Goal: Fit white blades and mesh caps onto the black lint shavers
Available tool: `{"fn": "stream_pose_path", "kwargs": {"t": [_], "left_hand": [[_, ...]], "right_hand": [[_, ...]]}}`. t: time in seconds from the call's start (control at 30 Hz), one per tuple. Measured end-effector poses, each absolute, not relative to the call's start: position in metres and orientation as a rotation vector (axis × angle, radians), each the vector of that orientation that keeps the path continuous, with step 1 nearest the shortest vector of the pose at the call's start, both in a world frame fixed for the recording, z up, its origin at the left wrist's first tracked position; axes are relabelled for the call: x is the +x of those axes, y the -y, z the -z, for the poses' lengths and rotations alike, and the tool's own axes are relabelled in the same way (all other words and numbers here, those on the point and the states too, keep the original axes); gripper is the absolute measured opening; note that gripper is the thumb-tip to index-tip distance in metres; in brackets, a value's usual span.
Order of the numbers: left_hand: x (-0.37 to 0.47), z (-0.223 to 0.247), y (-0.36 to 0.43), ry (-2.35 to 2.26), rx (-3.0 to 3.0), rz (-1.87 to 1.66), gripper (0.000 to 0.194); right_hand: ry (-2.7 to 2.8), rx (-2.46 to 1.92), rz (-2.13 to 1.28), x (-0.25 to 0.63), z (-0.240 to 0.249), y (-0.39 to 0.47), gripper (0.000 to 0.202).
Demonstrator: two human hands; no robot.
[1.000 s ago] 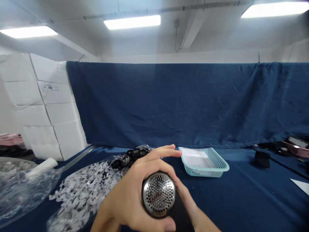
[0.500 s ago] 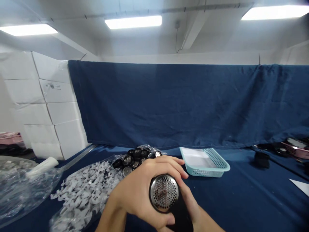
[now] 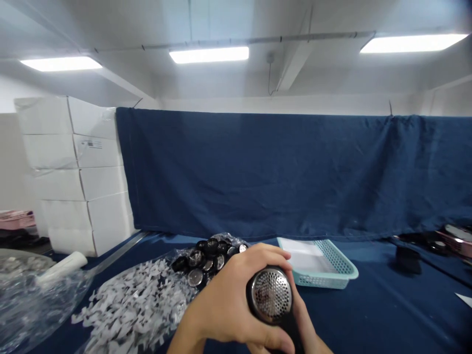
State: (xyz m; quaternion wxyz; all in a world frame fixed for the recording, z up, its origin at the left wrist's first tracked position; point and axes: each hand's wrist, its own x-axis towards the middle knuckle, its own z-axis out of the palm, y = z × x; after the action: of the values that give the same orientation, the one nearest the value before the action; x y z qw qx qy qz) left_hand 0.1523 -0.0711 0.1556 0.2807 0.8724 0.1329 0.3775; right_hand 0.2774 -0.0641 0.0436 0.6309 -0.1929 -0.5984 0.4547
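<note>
A black fabric shaver (image 3: 272,296) with a round, perforated metal head is held upright low in the middle of the view, its head facing me. My left hand (image 3: 230,297) curls around the head from the left, thumb across the front below the metal. On the other side, my right hand (image 3: 303,317) grips the black body; most of its fingers are hidden behind the shaver. Just beyond my left hand lies a pile of round black caps with metal faces (image 3: 195,277). Many small white plastic pieces (image 3: 136,300) spread over clear plastic to the left.
A light-blue basket (image 3: 320,280) with white sheets inside stands behind my right hand. White boxes (image 3: 106,216) are stacked at left, near a white roll (image 3: 62,268) and crumpled clear plastic (image 3: 47,305). A dark blue curtain (image 3: 258,172) hangs behind the table. A black object (image 3: 408,260) lies right.
Both hands have moved slightly right and down in view with the shaver, still gripping it. The view has tilted up a little, so the background sits lower.
</note>
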Motion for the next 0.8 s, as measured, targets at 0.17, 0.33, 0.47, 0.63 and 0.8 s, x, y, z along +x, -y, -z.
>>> {"fn": "stream_pose_path", "kwargs": {"t": [0.17,0.33,0.47,0.63,0.8], "left_hand": [[0.153,-0.156,0.079,-0.275,2.339,-1.013,0.063],[0.153,-0.159,0.089,-0.216,2.332,-1.01,0.058],[0.153,-0.16,0.094,-0.207,2.317,-0.991,0.063],[0.156,-0.162,0.096,-0.191,2.328,-0.88,0.066],[0.16,-0.157,0.093,-0.219,2.343,-0.749,0.065]], "right_hand": [[1.176,-0.431,-1.291,0.272,-0.051,0.074,0.075],[1.124,-0.395,-1.439,0.267,-0.05,0.087,0.069],[1.16,-0.094,-2.054,0.27,-0.039,0.092,0.083],[1.021,0.035,-2.159,0.278,-0.034,0.096,0.089],[0.968,-0.146,-2.126,0.287,-0.029,0.1,0.098]]}}
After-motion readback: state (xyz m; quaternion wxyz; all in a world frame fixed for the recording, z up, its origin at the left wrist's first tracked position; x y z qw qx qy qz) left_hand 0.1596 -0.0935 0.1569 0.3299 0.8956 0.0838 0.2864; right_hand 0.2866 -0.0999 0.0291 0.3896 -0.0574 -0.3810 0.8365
